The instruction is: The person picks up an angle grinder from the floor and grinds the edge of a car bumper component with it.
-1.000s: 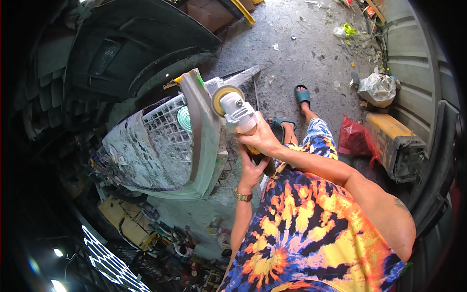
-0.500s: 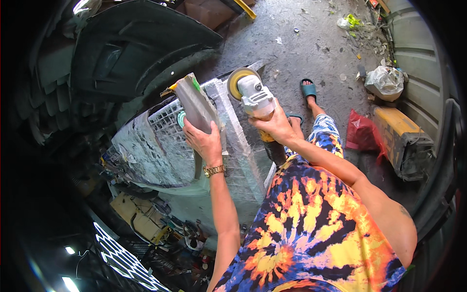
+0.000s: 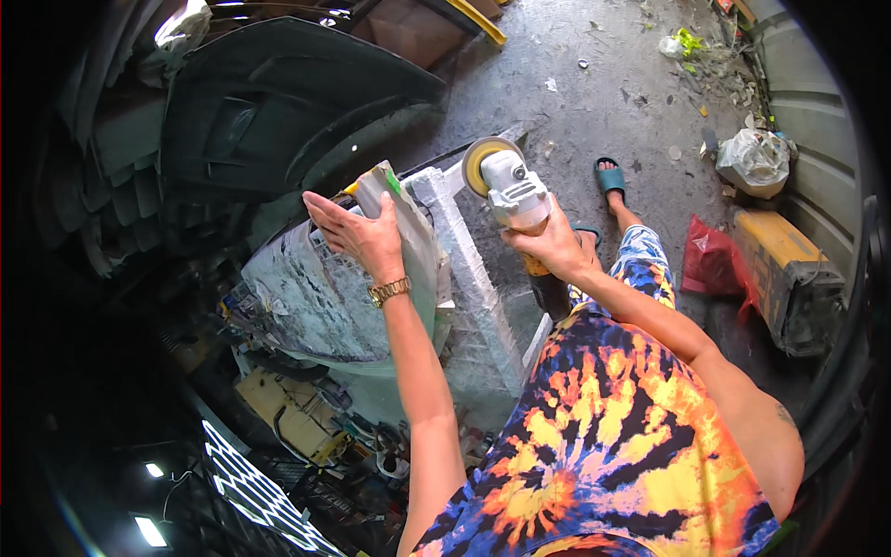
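My right hand (image 3: pixel 555 243) is wrapped round the body of an angle grinder (image 3: pixel 516 190) with a white-grey head and a dark lower end. Its round yellowish disc (image 3: pixel 479 167) faces left, apart from the workpiece. My left hand (image 3: pixel 364 239), with a gold-coloured watch at the wrist, is held out flat, fingers straight and thumb raised. Nothing is in it. It overlaps the left side of a long grey panel piece (image 3: pixel 419 251) with a green mark near its far end; whether they touch I cannot tell. The panel lies over a white-crusted stand (image 3: pixel 478 288).
A worn, pale-coated car part (image 3: pixel 311 302) spreads left of the stand. Beyond it leans a dark car bonnet (image 3: pixel 297 93). Along the right wall are a white plastic bag (image 3: pixel 756 162), a red bag (image 3: pixel 710 260) and a yellow-black case (image 3: pixel 789 251). Debris litters the concrete floor (image 3: pixel 594 102).
My left hand has come off the panel's face and moved toward its far left side, its fingers straightening. The whole view has shifted slightly. My right hand still grips the grinder.
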The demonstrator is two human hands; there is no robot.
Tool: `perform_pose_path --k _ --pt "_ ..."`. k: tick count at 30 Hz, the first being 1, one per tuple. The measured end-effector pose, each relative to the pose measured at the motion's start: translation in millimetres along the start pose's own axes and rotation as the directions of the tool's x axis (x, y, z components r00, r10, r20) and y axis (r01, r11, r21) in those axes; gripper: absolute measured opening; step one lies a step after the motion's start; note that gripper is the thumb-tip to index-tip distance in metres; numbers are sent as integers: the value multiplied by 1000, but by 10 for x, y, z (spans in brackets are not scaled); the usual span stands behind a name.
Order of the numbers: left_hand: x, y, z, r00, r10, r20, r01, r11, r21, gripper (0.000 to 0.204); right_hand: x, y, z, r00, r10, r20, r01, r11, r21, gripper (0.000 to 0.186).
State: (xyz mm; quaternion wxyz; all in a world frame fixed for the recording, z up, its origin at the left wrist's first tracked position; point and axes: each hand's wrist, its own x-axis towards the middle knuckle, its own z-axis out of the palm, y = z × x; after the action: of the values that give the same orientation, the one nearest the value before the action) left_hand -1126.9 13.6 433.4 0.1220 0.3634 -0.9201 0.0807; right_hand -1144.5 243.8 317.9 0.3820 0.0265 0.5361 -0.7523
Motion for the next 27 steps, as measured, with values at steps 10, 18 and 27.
perform_pose_path --k 10,18,27 --pt "-456 -103 -116 992 61 106 -58 998 -33 107 35 51 37 999 -36 16 36 999 38 63" --pt "-80 5 -122 995 86 46 -82 994 -78 103 -18 -112 114 997 -21 68 25 998 -65 61" --pt "-912 18 -343 997 41 72 -39 999 -29 96 -18 -80 282 989 11 144 -13 1000 12 63"
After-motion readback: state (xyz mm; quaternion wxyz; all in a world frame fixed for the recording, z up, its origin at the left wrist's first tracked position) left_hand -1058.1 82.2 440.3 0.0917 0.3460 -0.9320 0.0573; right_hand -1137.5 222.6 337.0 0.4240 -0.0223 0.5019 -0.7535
